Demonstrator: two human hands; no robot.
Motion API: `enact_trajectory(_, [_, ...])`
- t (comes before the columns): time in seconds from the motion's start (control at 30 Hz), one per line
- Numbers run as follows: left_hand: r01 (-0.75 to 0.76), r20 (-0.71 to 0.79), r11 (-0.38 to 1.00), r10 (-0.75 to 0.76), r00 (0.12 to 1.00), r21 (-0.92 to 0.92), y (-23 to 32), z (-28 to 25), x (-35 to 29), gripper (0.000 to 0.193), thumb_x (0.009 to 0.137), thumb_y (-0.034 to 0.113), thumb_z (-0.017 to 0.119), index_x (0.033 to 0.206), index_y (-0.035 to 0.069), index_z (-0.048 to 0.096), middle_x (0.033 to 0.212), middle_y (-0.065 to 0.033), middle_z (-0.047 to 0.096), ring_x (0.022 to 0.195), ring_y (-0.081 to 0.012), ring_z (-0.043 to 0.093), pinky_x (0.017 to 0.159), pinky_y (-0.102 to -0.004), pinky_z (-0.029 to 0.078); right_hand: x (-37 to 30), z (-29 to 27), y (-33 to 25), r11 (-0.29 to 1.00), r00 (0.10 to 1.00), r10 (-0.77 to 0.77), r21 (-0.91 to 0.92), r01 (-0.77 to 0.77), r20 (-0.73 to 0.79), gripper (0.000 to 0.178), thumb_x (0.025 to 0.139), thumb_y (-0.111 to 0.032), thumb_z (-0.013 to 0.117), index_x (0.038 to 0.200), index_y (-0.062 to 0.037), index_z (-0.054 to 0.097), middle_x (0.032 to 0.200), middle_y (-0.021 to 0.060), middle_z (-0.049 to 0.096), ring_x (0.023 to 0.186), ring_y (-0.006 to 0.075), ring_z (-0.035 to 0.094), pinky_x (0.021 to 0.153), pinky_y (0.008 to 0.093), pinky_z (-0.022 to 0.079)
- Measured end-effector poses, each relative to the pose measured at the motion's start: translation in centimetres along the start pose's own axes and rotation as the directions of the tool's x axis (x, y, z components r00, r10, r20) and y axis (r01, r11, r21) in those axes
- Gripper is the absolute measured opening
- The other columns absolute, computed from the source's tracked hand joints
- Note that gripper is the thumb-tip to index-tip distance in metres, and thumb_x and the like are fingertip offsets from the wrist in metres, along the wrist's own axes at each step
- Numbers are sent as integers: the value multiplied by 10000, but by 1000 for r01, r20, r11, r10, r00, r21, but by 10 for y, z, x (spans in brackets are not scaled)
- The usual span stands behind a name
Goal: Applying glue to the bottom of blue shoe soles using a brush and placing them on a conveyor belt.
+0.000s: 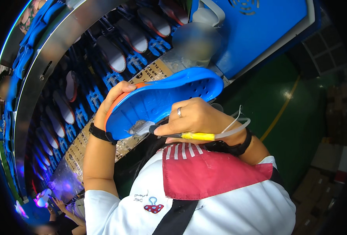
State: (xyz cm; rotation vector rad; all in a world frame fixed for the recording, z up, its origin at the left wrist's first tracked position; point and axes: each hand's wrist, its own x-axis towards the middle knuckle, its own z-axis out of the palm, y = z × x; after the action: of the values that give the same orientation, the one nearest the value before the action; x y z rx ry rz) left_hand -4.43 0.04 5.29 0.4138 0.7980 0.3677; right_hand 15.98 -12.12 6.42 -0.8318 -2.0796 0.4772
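A blue shoe sole (165,88) with an orange edge lies tilted in front of my chest, its hollow inner side facing me. My left hand (116,94) grips the wide end, thumb over the rim. In my right hand (195,117) is a brush (142,127), its bristles against the sole's inner face near that end. The brush's yellow sleeve (199,136) runs on into a clear tube (236,131) beside my wrist. Some of my right fingers are hidden behind the hand.
Dark shoe uppers (113,55) sit on blue holders along a curved metal-edged line (38,74) at left. A blurred round container (197,41) and a white handled vessel (208,16) stand by a blue machine (259,37). Cartons (314,184) stack at right. A person's arm (70,213) shows at lower left.
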Motion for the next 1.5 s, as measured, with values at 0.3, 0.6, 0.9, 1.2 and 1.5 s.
enact_trajectory(0.3, [17, 2, 1000, -17, 1000, 21, 4, -7, -11, 376, 833, 282, 587, 1071, -5, 627, 955, -150, 678, 803, -226, 667, 751, -326, 557, -9, 4, -3, 999, 997, 55, -3, -54, 59, 207, 737, -190, 752, 927, -149, 681, 639, 61, 554, 621, 218, 582, 577, 322, 468])
enact_trajectory(0.6, [-138, 199, 987, 151, 968, -77, -14, -23, -8, 513, 862, 380, 458, 1176, -4, 588, 1093, -170, 657, 969, -277, 647, 892, -391, 512, -1, -2, -14, 980, 962, 180, 123, -158, -205, 312, 680, -106, 801, 958, -24, 684, 737, 96, 651, 605, 244, 586, 554, 326, 460])
enact_trajectory(0.9, [-214, 334, 824, 431, 838, -525, -68, -28, 28, 778, 777, 589, 475, 1340, 52, 451, 1237, -186, 558, 1100, -330, 572, 942, -461, 484, 30, -9, -29, 937, 832, 348, 140, -319, -432, 248, 722, -124, 768, 920, -10, 672, 757, 145, 666, 664, 283, 643, 622, 342, 492])
enact_trajectory(1.2, [-333, 294, 775, 542, 787, -537, -67, -18, 27, 716, 772, 504, 514, 1338, 68, 471, 1255, -174, 572, 1138, -324, 557, 1021, -471, 412, 49, 23, -36, 848, 888, 89, -433, -304, -451, 219, 674, -86, 746, 844, -12, 629, 692, 95, 592, 619, 261, 582, 554, 333, 482])
enact_trajectory(1.5, [-301, 464, 813, 544, 699, -499, -54, -13, 26, 993, 712, 580, 621, 1447, 19, 259, 1358, -253, 433, 1200, -394, 484, 1011, -558, 408, 45, 30, -47, 997, 985, 60, 57, -51, -164, 204, 687, -106, 746, 833, -19, 635, 717, 102, 631, 623, 272, 611, 569, 341, 495])
